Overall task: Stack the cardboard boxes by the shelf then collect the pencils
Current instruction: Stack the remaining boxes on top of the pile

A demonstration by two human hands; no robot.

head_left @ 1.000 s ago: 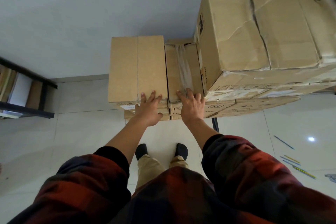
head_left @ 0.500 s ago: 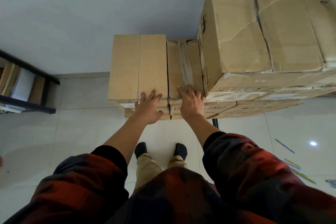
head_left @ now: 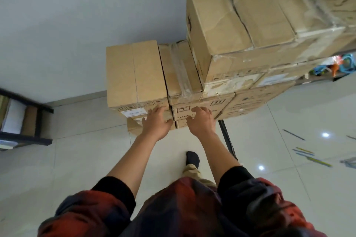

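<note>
Several cardboard boxes are stacked against the wall. A plain box (head_left: 134, 73) tops the left pile, with a taped box (head_left: 179, 69) beside it and a large dented box (head_left: 240, 15) higher on the right. My left hand (head_left: 157, 121) lies with spread fingers on the front face under the plain box. The fingers of my right hand (head_left: 202, 121) rest flat on the printed box (head_left: 204, 105) below the taped one. Neither hand grips anything. Several pencils (head_left: 306, 155) lie loose on the floor tiles to the right.
A dark shelf (head_left: 27, 121) with papers stands at the left. A black metal leg (head_left: 228, 142) runs down beside my right arm. A shelf board with colourful items (head_left: 327, 66) shows behind the right stack. My foot (head_left: 192, 157) stands on the white tile floor.
Both hands have slid from the top front edges of the boxes down onto their front faces. The view has pulled back and tilted, and only one foot shows now.
</note>
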